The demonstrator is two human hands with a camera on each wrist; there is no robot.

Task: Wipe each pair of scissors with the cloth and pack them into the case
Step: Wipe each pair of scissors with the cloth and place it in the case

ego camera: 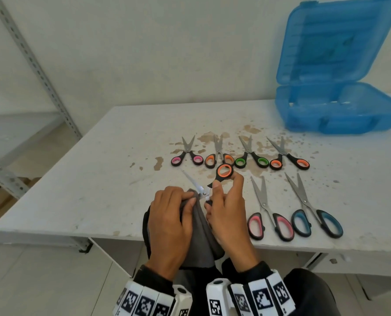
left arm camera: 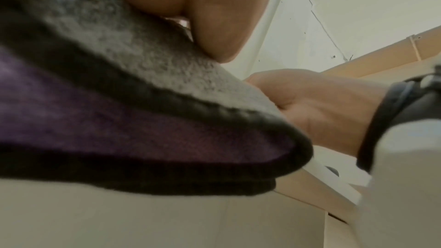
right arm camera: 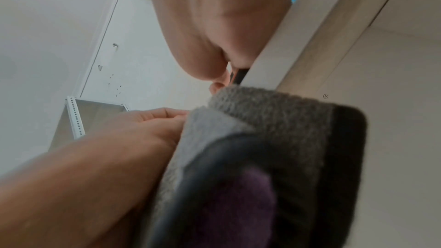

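Note:
Over the table's front edge my right hand (ego camera: 226, 201) grips orange-handled scissors (ego camera: 224, 173) by the handle, their blade (ego camera: 193, 182) pointing up and left. My left hand (ego camera: 171, 215) holds a grey cloth (ego camera: 196, 226) bunched against the blade near the pivot. The cloth (left arm camera: 133, 74) fills the left wrist view, and the cloth (right arm camera: 262, 129) hangs below the fingers in the right wrist view. Several other scissors lie on the table: a far row with pink (ego camera: 186, 156), orange (ego camera: 219, 157), green (ego camera: 251, 158) and orange (ego camera: 289, 159) handles, and nearer pink (ego camera: 269, 222) and blue (ego camera: 315, 220) pairs. A blue case (ego camera: 340, 110) stands with its lid up at the back right.
The white table (ego camera: 98, 179) has brown stains around the far row of scissors. A grey metal shelf rack (ego camera: 30, 65) stands to the left of the table. The case's lid (ego camera: 340, 42) leans upright against the wall.

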